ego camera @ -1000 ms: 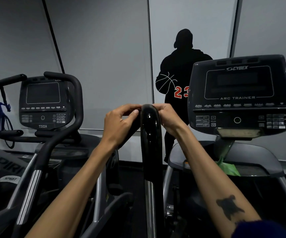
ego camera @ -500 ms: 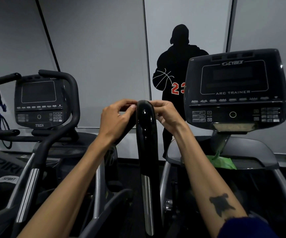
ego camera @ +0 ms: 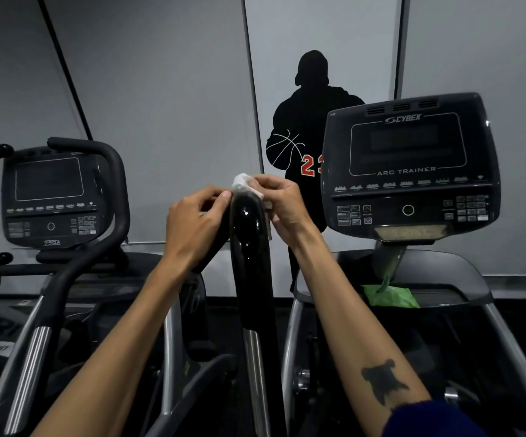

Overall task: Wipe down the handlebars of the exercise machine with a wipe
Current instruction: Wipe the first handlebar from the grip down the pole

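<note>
Resting on top of the black handlebar, the white wipe sits between both hands. The right hand pinches it with curled fingers. The left hand, also curled, touches its edge at the fingertips.

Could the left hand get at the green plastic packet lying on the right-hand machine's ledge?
Probably not easily: the left hand is at the glossy black handlebar, which, together with the right forearm, stands between it and the green packet.

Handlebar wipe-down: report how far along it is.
Done: nothing can be confirmed; the glossy handlebar shows no clear wiped area. In hand: both hands, left and right, hold a white wipe over its top end. Left: the bar's length below, plus any other handlebars.
</note>
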A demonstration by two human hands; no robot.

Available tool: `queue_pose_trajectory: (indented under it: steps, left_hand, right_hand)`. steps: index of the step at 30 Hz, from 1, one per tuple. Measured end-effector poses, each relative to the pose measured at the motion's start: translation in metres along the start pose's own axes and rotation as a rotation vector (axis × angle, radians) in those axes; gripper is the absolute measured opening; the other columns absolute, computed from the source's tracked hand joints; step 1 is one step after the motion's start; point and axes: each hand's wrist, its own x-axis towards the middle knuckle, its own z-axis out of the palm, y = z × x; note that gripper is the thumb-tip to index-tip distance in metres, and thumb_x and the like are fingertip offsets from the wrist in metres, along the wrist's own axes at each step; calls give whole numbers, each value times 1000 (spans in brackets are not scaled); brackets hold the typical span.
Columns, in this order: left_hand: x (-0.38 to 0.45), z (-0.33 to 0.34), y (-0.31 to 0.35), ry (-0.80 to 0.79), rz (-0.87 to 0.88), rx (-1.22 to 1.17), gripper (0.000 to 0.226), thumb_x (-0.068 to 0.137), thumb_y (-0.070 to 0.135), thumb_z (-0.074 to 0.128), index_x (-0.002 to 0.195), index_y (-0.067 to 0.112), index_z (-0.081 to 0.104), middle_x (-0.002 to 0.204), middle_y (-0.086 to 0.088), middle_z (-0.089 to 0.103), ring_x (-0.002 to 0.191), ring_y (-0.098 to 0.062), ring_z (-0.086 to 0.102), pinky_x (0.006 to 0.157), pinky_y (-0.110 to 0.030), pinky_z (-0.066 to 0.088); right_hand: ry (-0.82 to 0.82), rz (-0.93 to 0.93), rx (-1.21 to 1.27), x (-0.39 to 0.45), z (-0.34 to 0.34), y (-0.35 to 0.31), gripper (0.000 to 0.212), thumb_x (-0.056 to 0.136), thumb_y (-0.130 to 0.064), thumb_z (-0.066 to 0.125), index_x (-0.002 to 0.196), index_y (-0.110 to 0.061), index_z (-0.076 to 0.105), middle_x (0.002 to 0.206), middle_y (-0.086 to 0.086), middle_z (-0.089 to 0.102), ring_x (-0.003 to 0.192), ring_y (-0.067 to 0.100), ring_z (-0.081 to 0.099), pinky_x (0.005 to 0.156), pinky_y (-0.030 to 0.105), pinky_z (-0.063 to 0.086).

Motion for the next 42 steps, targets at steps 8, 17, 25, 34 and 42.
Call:
queue_pose_trajectory:
  steps: [8,17,25,34,42]
  left_hand:
    - [6,-7,2,-92,-47,15,28,89,44,52,101,32,74,93,11,75,94,-9,70,87,-44,58]
    - [20,-16,24,-59,-11,-137,14,96,27,64,101,24,77,93,3,75,95,-12,70,87,-33,55]
    - [18,-12,21,-161,79,-83,11,94,25,68,93,26,78,93,5,76,88,-10,66,84,-28,49]
    - [16,-12,22,-164,142,-129,21,86,44,64,92,29,78,96,4,69,98,-28,65,96,-57,49]
    - [17,-2,21,-101,118,-152,17,85,31,66,85,17,77,80,7,60,82,-15,57,84,-39,46]
  right_hand:
    - [25,125,-109,-15,-11,32,21,91,10,57,109,9,68,88,15,66,83,30,60,71,32,51]
    - [227,-133,45,-42,4,22,12,94,3,65,105,-2,69,94,10,71,82,13,67,68,19,55]
    - [289,-104,71,-48,11,16,15,92,5,67,93,-10,69,84,6,70,77,12,65,72,25,54]
    - [434,-84,83,-50,26,35,5,92,-4,72,94,-7,69,85,12,67,78,21,60,75,40,54]
    - [440,-12,119,-48,29,32,14,91,5,69,89,-9,69,82,10,67,81,23,61,77,36,53]
